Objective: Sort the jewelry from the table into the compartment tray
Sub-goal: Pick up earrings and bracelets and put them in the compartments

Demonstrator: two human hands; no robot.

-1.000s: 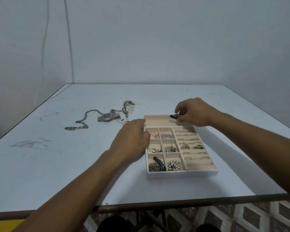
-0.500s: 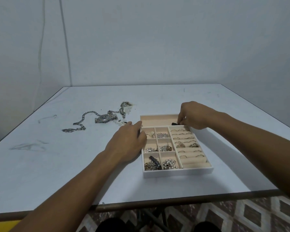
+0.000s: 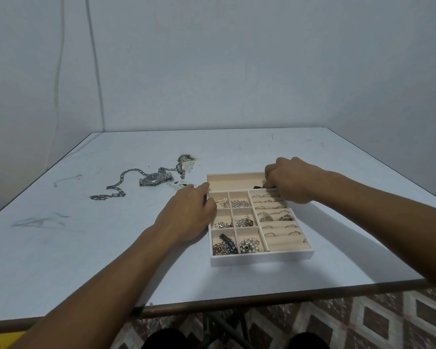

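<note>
- Pinching a small dark piece (image 3: 258, 186) in the fingertips of my right hand (image 3: 291, 183), I hold it low over the right end of the long back compartment (image 3: 232, 181) of the compartment tray (image 3: 262, 258). That hand's other fingers are curled in, knuckles up, and the forearm comes in from four o'clock.
- The piece pokes out of my fingers toward nine o'clock, so its long axis runs along the compartment's length. It sits just beyond the divider that separates this compartment from the ring rolls (image 3: 275, 222). Whether it already touches the lining I cannot tell.
- My left hand (image 3: 186, 212) lies palm down on the table (image 3: 61, 248) at nine o'clock of the tray. Its fingers are relaxed against the tray's left wall and grip nothing. I judge it is steadying the tray.
- What remains to sort lies at ten to eleven o'clock from the tray. There is a watch (image 3: 156, 178), a heavy link chain (image 3: 118, 188) trailing off toward nine o'clock, and a small tangle (image 3: 186, 158) farther back.
- My left hand is the one nearer that pile, while the right is well apart from it, across the tray. As I judge it, the coming move is to let the dark piece drop lengthwise into the back compartment. After that the left hand can reach toward eleven o'clock for the watch, whose strap lies roughly nine-to-three.
</note>
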